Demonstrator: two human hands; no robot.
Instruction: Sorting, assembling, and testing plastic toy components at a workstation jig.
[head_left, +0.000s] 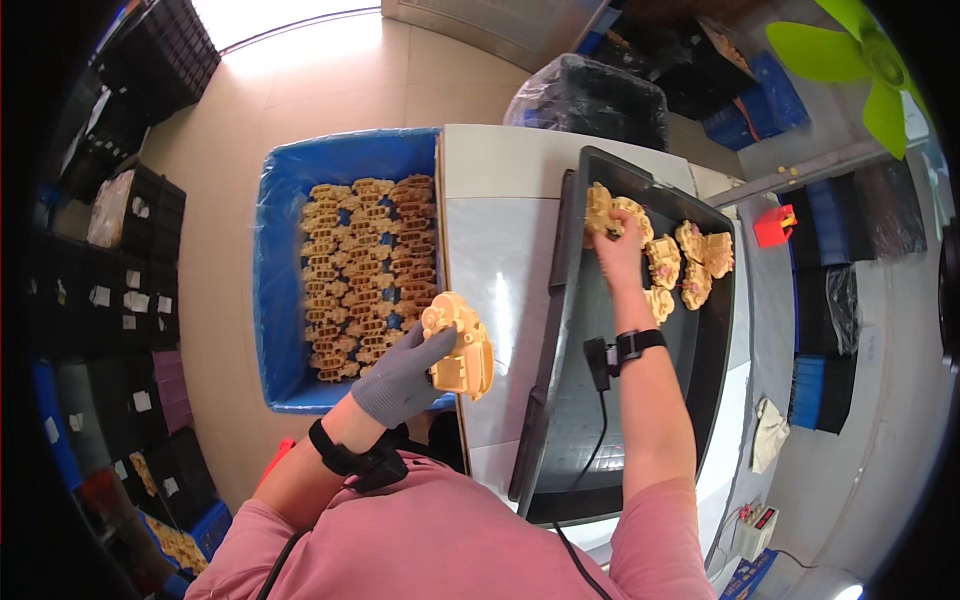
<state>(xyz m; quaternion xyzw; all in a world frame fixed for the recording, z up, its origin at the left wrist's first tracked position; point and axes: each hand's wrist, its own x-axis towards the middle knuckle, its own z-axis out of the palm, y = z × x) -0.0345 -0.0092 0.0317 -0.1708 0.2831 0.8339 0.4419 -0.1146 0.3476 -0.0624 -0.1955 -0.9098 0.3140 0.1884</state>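
Note:
A pale yellow moulded plastic part (478,350) is gripped in my left hand (402,382), which wears a grey glove. That hand is over the gap between the blue bin (347,146) and the white table. My bare right hand (622,262) reaches into the far left of a black tray (570,440). Its fingers close on another yellow plastic part (598,203), and the hand partly covers it. Several similar parts (664,262) lie just right of that hand. The blue bin holds rows of such parts (370,260), packed close together.
The white table (500,215) lies between bin and tray. Beyond the tray stands a plastic-wrapped dark bin (590,100). A green fan (850,60) is at the upper right. Black crates (100,270) are stacked at left. A black cable (600,440) hangs from my right wrist.

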